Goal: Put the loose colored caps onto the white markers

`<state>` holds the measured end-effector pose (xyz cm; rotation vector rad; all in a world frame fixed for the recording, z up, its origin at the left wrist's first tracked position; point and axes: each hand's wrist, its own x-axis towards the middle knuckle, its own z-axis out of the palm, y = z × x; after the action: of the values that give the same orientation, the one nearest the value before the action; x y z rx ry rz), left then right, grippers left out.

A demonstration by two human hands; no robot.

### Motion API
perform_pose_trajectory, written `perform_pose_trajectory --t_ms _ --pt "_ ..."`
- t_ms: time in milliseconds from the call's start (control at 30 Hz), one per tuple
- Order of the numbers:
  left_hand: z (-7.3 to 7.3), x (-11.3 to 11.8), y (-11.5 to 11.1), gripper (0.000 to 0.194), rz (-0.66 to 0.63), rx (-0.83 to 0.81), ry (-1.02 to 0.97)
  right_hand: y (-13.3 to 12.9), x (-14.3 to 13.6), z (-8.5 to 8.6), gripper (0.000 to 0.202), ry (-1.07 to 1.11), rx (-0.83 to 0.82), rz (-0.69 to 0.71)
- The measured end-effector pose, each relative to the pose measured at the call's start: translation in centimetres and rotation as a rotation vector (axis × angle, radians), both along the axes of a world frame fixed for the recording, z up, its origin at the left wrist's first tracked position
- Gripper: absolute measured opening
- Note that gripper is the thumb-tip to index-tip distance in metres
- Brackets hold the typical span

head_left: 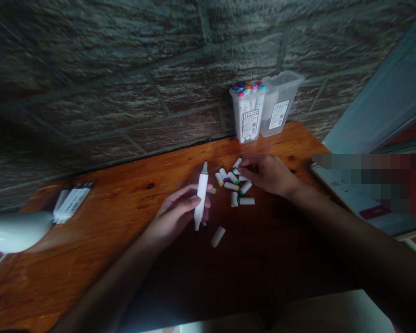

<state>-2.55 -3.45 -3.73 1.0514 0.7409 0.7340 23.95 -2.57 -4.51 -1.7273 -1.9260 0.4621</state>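
1. Rough, dark stone-block wall (pixel 118 78) with recessed seams filled the background, its left side lost in shadow.
2. Grained, knotted orange-brown wooden tabletop (pixel 125 185) darkened towards the front.
3. Flat pale slab (pixel 350 194) lay at right, partly hidden by pixelation.
4. Two tapered translucent plastic boxes (pixel 280 108) stood by the wall, one packed with colour-capped markers (pixel 247 111).
5. Left hand (pixel 178 208) was clamped on a white, double-ended marker (pixel 201 194), raised above the tabletop, narrow nib upward.
6. Right hand (pixel 268 173) curled its fingers at small white cylindrical caps (pixel 233 178) with green, yellow and purple ends; I couldn't tell whether it gripped one.
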Motion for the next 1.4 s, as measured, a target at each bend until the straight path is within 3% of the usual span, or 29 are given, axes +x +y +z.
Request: perform_pose_trajectory --t_ms 700,1400 --pt "0.05 0.06 -0.05 0.029 -0.004 -0.010 0.048 -0.13 -0.05 0.13 0.023 -0.045 0.015 0.017" --pt "0.21 -0.01 -0.75 0.032 -0.087 0.090 0.209 -0.37 -0.25 0.24 0.023 -0.096 0.011 0.092"
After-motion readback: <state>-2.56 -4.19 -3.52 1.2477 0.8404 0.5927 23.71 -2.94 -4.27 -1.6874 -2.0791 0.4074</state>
